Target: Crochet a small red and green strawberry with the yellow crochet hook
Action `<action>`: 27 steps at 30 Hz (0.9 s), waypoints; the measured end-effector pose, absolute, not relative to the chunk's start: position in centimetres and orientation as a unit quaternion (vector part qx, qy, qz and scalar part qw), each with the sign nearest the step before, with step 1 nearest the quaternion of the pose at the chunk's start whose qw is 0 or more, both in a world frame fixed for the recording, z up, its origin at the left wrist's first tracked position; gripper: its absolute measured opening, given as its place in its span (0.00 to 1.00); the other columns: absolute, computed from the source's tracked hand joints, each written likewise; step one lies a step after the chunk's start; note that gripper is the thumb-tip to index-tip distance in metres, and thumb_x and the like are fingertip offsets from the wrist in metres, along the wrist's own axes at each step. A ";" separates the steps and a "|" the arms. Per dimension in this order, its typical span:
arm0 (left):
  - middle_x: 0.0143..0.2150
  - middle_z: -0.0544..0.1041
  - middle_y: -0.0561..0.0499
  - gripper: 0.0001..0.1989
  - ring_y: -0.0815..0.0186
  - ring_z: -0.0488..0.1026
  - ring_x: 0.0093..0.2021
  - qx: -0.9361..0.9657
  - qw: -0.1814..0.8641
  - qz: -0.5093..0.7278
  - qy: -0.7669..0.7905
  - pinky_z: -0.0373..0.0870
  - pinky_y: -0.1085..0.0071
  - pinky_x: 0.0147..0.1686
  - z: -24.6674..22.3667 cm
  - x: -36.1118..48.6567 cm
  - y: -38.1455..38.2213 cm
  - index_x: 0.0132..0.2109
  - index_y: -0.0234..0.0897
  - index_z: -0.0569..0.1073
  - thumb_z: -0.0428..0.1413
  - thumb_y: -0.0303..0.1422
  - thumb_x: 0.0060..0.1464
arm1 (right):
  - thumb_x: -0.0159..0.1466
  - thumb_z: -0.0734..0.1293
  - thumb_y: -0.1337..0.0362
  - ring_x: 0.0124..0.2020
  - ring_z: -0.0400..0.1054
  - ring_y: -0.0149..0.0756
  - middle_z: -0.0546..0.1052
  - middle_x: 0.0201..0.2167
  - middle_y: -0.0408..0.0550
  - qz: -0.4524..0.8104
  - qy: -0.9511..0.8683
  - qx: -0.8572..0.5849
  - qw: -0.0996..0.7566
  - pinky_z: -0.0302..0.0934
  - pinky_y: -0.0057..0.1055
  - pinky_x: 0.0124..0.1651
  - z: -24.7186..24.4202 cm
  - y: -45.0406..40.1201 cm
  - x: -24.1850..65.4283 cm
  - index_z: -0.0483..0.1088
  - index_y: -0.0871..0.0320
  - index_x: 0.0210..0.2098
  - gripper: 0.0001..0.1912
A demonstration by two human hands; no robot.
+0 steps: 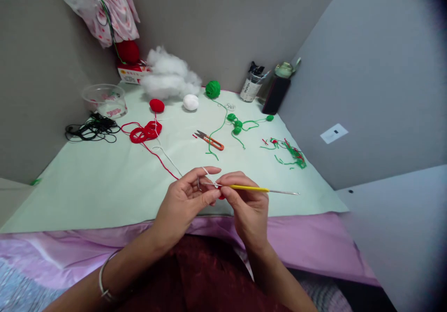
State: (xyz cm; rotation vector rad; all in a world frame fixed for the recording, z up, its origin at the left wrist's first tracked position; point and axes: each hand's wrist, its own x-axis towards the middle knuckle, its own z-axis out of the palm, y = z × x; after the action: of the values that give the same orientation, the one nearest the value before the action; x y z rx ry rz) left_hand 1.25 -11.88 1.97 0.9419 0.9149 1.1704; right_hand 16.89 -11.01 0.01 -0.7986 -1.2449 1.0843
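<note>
My right hand (247, 205) grips a crochet hook (249, 188) with a yellow handle and a metal tip at either end. Pinched in my left hand (188, 198) is a small red crochet piece (221, 193), mostly hidden by the fingers of both hands. White yarn (168, 156) runs from the table to my left hand and loops over its raised index finger. The hook's left tip meets the white strand just above the red piece. Red yarn (160, 160) also trails toward my left hand.
Orange-handled thread snips (213, 142) lie beyond my hands. Behind them are a red ball (157, 105), a white ball (191, 102), a green ball (213, 89) and white stuffing (171, 74). Green crocheted pieces (237, 125) and yarn scraps (293, 156) lie right, a clear tub (104, 101) left.
</note>
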 end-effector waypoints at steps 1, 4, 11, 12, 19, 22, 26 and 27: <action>0.29 0.75 0.58 0.15 0.73 0.70 0.29 0.424 0.641 0.502 0.396 0.69 0.75 0.32 1.9 1.0 -11.7 0.51 0.41 0.81 0.68 0.32 0.56 | 0.65 0.75 0.67 0.40 0.75 0.34 0.82 0.37 0.44 0.474 -0.534 -0.345 0.609 0.69 0.30 0.41 0.0 -11.0 16.9 0.83 0.49 0.39 0.05; 0.31 0.76 0.56 0.12 0.72 0.70 0.30 0.460 0.630 0.476 0.406 0.69 0.75 0.33 1.9 0.2 -11.2 0.50 0.41 0.83 0.66 0.35 0.59 | 0.63 0.77 0.66 0.37 0.75 0.31 0.82 0.35 0.42 0.523 -0.493 -0.336 0.609 0.69 0.28 0.41 0.0 -10.6 16.9 0.84 0.49 0.37 0.04; 0.41 0.78 0.51 0.16 0.68 0.73 0.36 0.486 0.586 0.482 0.435 0.70 0.73 0.34 2.0 0.2 -11.2 0.56 0.41 0.79 0.64 0.35 0.61 | 0.63 0.77 0.65 0.36 0.75 0.31 0.83 0.35 0.42 0.539 -0.475 -0.328 0.614 0.69 0.27 0.40 -0.1 -10.4 16.8 0.84 0.49 0.36 0.03; 0.44 0.78 0.51 0.17 0.68 0.73 0.36 0.482 0.597 0.480 0.425 0.71 0.73 0.36 2.1 0.3 -11.2 0.58 0.42 0.77 0.63 0.35 0.62 | 0.63 0.77 0.66 0.37 0.76 0.31 0.83 0.35 0.42 0.526 -0.486 -0.331 0.615 0.69 0.28 0.41 -0.1 -10.5 16.8 0.84 0.49 0.37 0.04; 0.43 0.77 0.52 0.25 0.66 0.75 0.42 0.461 0.680 0.436 0.368 0.73 0.71 0.41 2.0 0.8 -11.6 0.64 0.44 0.71 0.63 0.33 0.61 | 0.65 0.75 0.70 0.36 0.77 0.32 0.83 0.36 0.43 0.466 -0.518 -0.338 0.633 0.71 0.30 0.40 0.1 -10.8 16.8 0.84 0.49 0.39 0.08; 0.38 0.75 0.56 0.23 0.69 0.74 0.34 0.444 0.683 0.451 0.365 0.72 0.71 0.35 2.0 0.6 -11.4 0.61 0.43 0.73 0.65 0.33 0.59 | 0.65 0.75 0.70 0.34 0.76 0.31 0.82 0.36 0.43 0.465 -0.519 -0.332 0.636 0.70 0.30 0.37 0.2 -10.7 17.0 0.84 0.48 0.39 0.08; 0.35 0.76 0.56 0.20 0.70 0.74 0.35 0.467 0.643 0.464 0.393 0.71 0.71 0.39 2.3 -0.2 -11.1 0.57 0.42 0.79 0.67 0.32 0.58 | 0.65 0.75 0.69 0.37 0.75 0.31 0.83 0.37 0.43 0.467 -0.520 -0.336 0.631 0.70 0.28 0.39 0.0 -10.5 17.5 0.84 0.48 0.38 0.08; 0.35 0.77 0.56 0.20 0.69 0.74 0.36 0.471 0.634 0.464 0.402 0.71 0.71 0.40 2.2 -0.5 -11.0 0.57 0.43 0.79 0.67 0.32 0.58 | 0.64 0.75 0.69 0.38 0.76 0.31 0.83 0.37 0.43 0.472 -0.521 -0.339 0.626 0.70 0.28 0.40 0.0 -10.4 17.5 0.84 0.48 0.38 0.08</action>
State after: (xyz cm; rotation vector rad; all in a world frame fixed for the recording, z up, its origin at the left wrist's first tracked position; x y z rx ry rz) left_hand -0.48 -11.01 2.24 1.0771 0.9190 1.0610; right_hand 17.52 -10.41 0.01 -0.7770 -1.1942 1.0822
